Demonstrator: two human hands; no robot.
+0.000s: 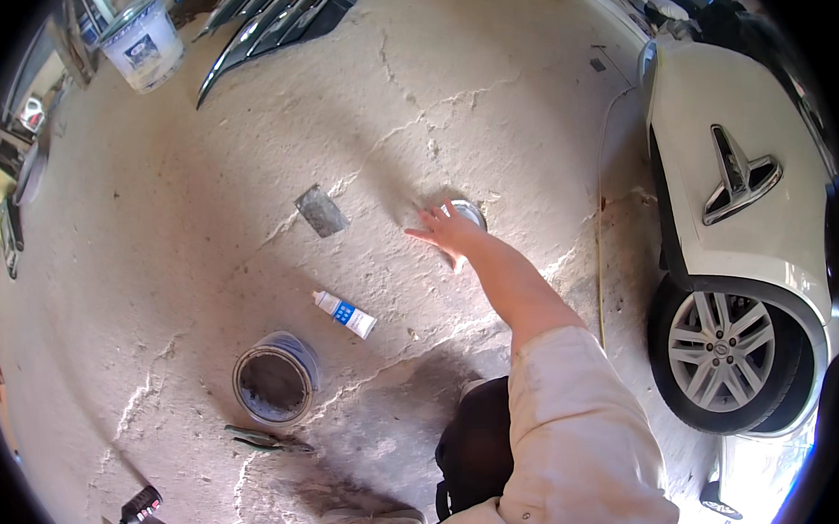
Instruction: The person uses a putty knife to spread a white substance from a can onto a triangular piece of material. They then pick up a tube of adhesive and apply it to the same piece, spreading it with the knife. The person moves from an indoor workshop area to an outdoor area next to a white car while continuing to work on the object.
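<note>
My right hand [444,231] is stretched out over the concrete floor with its fingers spread. It lies beside and partly over a round, silvery tin or lid [473,212], and covers much of it. Whether the palm touches the tin, I cannot tell. To the left of the hand, a flat grey plate [322,212] rests on the floor. Nearer to me are a white and blue tube [345,314] and an open round can [272,381] with grey residue inside. Dark-handled pliers [266,439] lie just below the can. My left hand is out of the picture.
A white car body [739,192] with a wheel [720,350] stands along the right. Slatted dark trim [274,29] and a white bucket [143,49] are at the far left. A black bottle [140,506] lies at the lower left. Cracks run across the floor.
</note>
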